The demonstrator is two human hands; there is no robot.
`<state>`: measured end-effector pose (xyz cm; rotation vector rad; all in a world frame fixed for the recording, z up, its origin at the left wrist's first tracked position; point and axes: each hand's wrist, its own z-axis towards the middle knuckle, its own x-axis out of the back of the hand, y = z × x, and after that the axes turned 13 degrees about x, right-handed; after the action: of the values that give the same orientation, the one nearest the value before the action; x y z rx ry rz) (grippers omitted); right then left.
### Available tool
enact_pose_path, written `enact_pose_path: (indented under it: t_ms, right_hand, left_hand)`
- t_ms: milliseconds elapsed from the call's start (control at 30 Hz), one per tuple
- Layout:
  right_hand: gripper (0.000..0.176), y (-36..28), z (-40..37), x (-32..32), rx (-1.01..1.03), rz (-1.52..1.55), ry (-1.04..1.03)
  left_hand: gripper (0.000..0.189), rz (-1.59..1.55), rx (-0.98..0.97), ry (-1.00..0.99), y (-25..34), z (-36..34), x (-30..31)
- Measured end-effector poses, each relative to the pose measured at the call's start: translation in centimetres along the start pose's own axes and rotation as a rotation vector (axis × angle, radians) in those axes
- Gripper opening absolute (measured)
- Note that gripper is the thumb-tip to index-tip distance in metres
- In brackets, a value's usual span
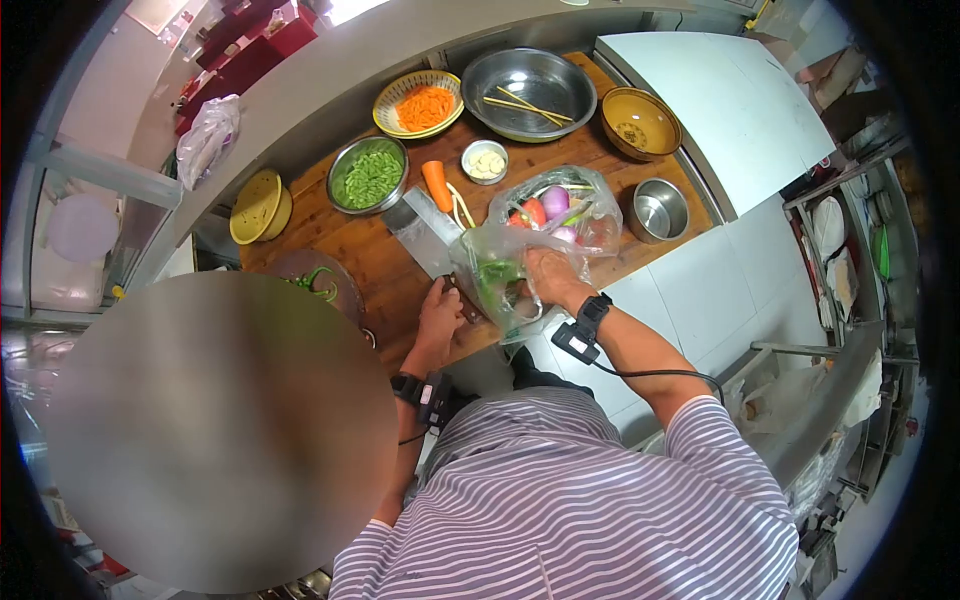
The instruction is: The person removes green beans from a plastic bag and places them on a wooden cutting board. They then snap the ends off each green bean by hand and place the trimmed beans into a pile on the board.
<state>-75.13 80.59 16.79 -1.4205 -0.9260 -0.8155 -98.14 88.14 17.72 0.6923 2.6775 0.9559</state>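
Note:
A cleaver [418, 228] lies flat on the wooden table, its wide blade pointing away from me. My left hand [437, 318] is at its dark handle [465, 299], fingers curled against it. A clear plastic bag [512, 312] with green vegetables [497, 271] inside is at the table's near edge. My right hand [555, 275] is closed on this bag, its fingertips partly hidden. Just beyond, another clear bag [597, 212] holds a purple onion [555, 201] and red vegetables [531, 212]. A peeled carrot [436, 186] lies past the cleaver.
Along the back stand a bowl of cut green vegetables [401, 158], a basket of shredded carrot [383, 108], a large metal basin [530, 75] with chopsticks and a brown bowl [655, 118]. A small garlic bowl [484, 146] and metal pot [659, 210] stand nearer. A blurred disc covers the lower left.

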Motion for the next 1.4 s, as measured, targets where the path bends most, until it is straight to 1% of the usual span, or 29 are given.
enact_pose_path:
  t_ms: [33, 67, 133, 200, 233, 267, 300, 333, 400, 467, 500, 533, 567, 600, 633, 733, 800, 867, 933, 1000, 1067, 1133, 1167, 1200, 1233, 1267, 1300, 1333, 1400]
  right_hand:
    - [0.038, 0.1, 0.1, 0.4, 0.03, 0.092, -0.023]
    - [0.038, 0.0, 0.3, 0.7, 0.037, 0.09, -0.021]
    - [0.044, -0.4, 0.8, 1.5, 0.116, 0.4, 0.054]
    - [0.043, -0.6, 1.2, 2.0, 0.152, 0.44, 0.046]
    - [0.043, -0.7, 1.3, 2.1, 0.133, 0.526, -0.003]
    - [0.043, -0.6, 1.5, 2.3, 0.113, 0.611, -0.054]
    - [0.043, -0.4, 1.9, 1.8, 0.113, 0.651, -0.044]
    - [0.043, 0.0, 1.9, 1.5, 0.119, 0.649, -0.046]
    - [0.045, 0.1, 1.9, 0.9, 0.099, 0.793, 0.024]
    - [0.045, -0.2, 2.3, 0.7, 0.147, 0.767, 0.07]
    - [0.046, -0.1, 2.6, 0.4, 0.179, 0.686, 0.134]
    - [0.046, 0.0, 2.7, 0.2, 0.207, 0.605, 0.198]
    - [0.046, 0.2, 2.9, -0.1, 0.206, 0.608, 0.196]
    - [0.044, 0.5, 3.0, -0.1, 0.144, 0.671, 0.132]
    - [0.042, 0.6, 3.2, -0.1, 0.082, 0.731, 0.067]
    - [0.04, 0.2, 3.3, 0.3, 0.125, 0.641, 0.031]
    - [0.037, -0.3, 3.2, 0.9, 0.104, 0.601, 0.025]
    - [0.034, -0.4, 3.1, 1.0, 0.083, 0.56, 0.019]
    - [0.033, 0.0, 3.2, 0.7, 0.174, 0.522, 0.091]
    - [0.033, 0.0, 3.0, 1.1, 0.161, 0.514, 0.042]
    - [0.034, 0.2, 2.9, 1.4, 0.146, 0.507, -0.005]
    - [0.03, 0.9, 2.9, 0.9, 0.194, 0.729, -0.001]
    - [0.03, 1.3, 2.7, 0.7, 0.194, 0.729, -0.001]
    - [0.028, 1.4, 2.6, 0.9, 0.18, 0.851, -0.038]
    - [0.026, 1.5, 2.5, 1.1, 0.164, 0.973, -0.075]
    - [0.026, 1.7, 2.4, 1.4, 0.166, 0.973, -0.075]
    - [0.025, 1.8, 2.4, 1.6, 0.153, 0.951, -0.16]
    - [0.024, 1.9, 2.4, 1.8, 0.14, 0.929, -0.245]
    - [0.025, 1.8, 2.4, 2.4, 0.148, 0.901, -0.288]
  left_hand:
    - [0.065, -0.002, -0.006, 0.003, 0.2, 0.0, 0.2]
    - [0.062, -0.067, -0.016, -0.044, 0.4, 0.1, 0.3]
    - [0.059, -0.133, -0.033, -0.086, 0.7, 0.5, 0.7]
    - [0.044, -0.205, -0.065, -0.279, 1.0, 1.3, 0.8]
    - [0.044, -0.207, -0.07, -0.276, 1.0, 1.5, 0.8]
    - [0.035, -0.195, -0.106, -0.253, 1.0, 1.7, 0.7]
    - [0.028, -0.183, -0.142, -0.23, 1.2, 1.7, 0.6]
    - [0.028, -0.186, -0.146, -0.226, 1.4, 1.8, 0.6]
    - [0.024, -0.22, -0.082, -0.116, 1.7, 1.9, 0.7]
    - [0.021, -0.305, -0.08, -0.109, 1.7, 2.2, 0.7]
    - [0.019, -0.386, -0.077, -0.109, 1.6, 2.6, 0.8]
    - [0.019, -0.386, -0.076, -0.107, 1.5, 2.9, 1.0]
    - [0.02, -0.514, -0.045, -0.166, 1.3, 3.2, 1.2]
    - [0.022, -0.641, -0.014, -0.227, 1.0, 3.7, 1.3]
    - [0.022, -0.64, -0.012, -0.225, 0.5, 4.4, 1.7]
    - [0.024, -0.687, 0.038, -0.265, -0.2, 5.7, 2.5]
    - [0.024, -0.65, -0.026, -0.148, -0.4, 5.9, 2.5]
    - [0.023, -0.647, -0.032, -0.103, -0.2, 5.7, 2.6]
    - [0.022, -0.645, -0.041, -0.059, -0.7, 6.1, 3.8]
    - [0.029, 0.413, -0.612, 0.135, -2.0, 6.4, 5.4]
    - [0.031, 0.404, -0.588, 0.152, -2.2, 7.6, 5.4]
    - [0.033, 0.393, -0.566, 0.17, -1.1, 6.9, 4.9]
    - [0.033, 0.58, -0.565, 0.248, -0.6, 6.4, 5.0]
    - [0.034, 0.766, -0.56, 0.327, -0.4, 6.1, 5.1]
    - [0.034, 0.766, -0.561, 0.329, -0.8, 6.7, 5.4]
    - [0.035, 0.503, -0.554, 0.205, -1.2, 7.3, 5.5]
    - [0.035, 0.241, -0.539, 0.08, -1.5, 7.6, 5.6]
    - [0.035, 0.241, -0.539, 0.08, -1.9, 7.9, 5.7]
    - [0.037, 0.037, -0.416, 0.03, -2.6, 8.4, 5.8]
